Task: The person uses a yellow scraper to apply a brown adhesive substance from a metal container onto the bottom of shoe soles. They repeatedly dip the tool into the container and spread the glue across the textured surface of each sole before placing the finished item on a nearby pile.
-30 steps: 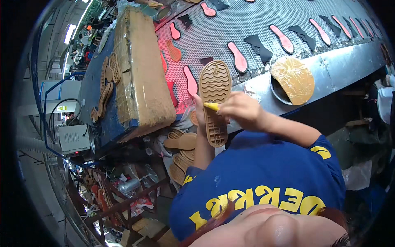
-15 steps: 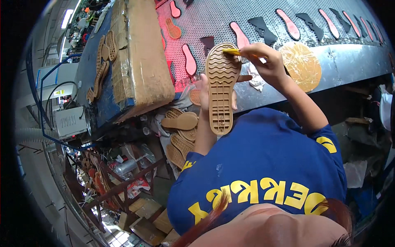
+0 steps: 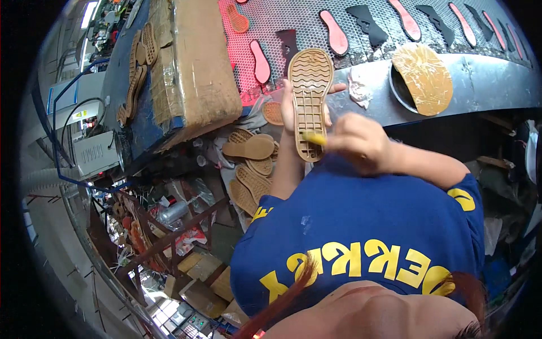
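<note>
Tan rubber fills our grip: the shoe sole [image 3: 310, 101] stands tread-side up in our left hand [image 3: 289, 107], whose fingers wrap it from behind, thumb at one edge, fingertips showing past the other. Our right hand [image 3: 355, 141] is closed around a small yellow tool [image 3: 314, 138], its tip touching the sole's heel end, the end nearest our body. We judge the work to be mid-way: the tool sits at the heel grid, and we cannot tell whether the wavy forefoot, at the far end from the grip, has been treated.

The sole is long and rounded, with wave ridges toward the toe and a square lattice toward the heel. Just below our left wrist lies a heap of similar tan soles [image 3: 251, 164], some smooth side up. Beyond the held sole runs a perforated metal belt [image 3: 361, 17] carrying pink insoles [image 3: 335, 31] and dark cut pieces. To the right of our grip a dark round pot [image 3: 402, 93] carries a glossy amber sole-shaped piece [image 3: 423, 79] across it.
</note>
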A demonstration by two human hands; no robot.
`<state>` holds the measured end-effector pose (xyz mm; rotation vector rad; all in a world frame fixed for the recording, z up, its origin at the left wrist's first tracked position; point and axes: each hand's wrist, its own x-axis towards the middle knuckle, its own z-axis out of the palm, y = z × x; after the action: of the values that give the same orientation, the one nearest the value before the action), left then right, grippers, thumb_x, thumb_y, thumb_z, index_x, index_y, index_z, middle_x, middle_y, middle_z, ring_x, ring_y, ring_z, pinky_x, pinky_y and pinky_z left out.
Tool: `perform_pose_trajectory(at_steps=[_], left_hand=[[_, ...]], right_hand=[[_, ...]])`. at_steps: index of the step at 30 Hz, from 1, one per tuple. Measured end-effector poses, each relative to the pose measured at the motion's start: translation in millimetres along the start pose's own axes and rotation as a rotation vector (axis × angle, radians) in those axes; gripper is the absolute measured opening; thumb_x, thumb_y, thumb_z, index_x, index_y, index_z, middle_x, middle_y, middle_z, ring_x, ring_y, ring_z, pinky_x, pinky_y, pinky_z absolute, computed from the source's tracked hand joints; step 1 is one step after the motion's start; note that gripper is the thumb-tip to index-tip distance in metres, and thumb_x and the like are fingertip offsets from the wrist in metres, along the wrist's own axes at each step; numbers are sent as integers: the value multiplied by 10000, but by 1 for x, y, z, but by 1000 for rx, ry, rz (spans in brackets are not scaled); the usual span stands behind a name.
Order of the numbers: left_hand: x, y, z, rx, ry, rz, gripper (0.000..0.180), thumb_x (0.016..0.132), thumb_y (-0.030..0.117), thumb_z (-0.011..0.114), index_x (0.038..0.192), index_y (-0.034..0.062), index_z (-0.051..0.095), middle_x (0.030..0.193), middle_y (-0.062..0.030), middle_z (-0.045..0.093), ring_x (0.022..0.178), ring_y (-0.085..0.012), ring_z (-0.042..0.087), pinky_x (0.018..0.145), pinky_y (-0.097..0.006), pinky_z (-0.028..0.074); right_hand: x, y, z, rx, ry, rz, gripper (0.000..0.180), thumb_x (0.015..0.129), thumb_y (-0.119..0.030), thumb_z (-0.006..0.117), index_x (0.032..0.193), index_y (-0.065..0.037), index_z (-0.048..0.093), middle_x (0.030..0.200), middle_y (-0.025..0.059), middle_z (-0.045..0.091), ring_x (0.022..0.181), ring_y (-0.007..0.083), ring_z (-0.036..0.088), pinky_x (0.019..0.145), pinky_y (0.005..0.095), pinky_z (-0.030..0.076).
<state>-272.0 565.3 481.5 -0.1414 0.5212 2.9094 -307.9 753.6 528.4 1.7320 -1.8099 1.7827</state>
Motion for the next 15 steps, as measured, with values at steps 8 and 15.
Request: perform_pose_trajectory(at_steps=[8, 15], left_hand=[[20, 26, -45, 170, -2, 124, 862, 913, 701, 241, 1486, 59, 188, 1385, -348, 372, 950, -431, 634, 654, -477, 597], [142, 203, -79, 298, 234, 582, 910, 888, 754, 145, 1417, 36, 323, 1142, -274, 578, 862, -390, 647, 632, -432, 566]], right_hand=[[-11, 20, -42, 494, 558, 495, 207, 877, 91, 540, 1054, 19, 618, 1048, 81, 636, 975, 133, 597, 891, 268, 459], [-24, 34, -44, 428, 596, 616, 139, 901, 8, 582, 1031, 8, 633, 994, 59, 647, 947, 126, 590, 851, 258, 446]])
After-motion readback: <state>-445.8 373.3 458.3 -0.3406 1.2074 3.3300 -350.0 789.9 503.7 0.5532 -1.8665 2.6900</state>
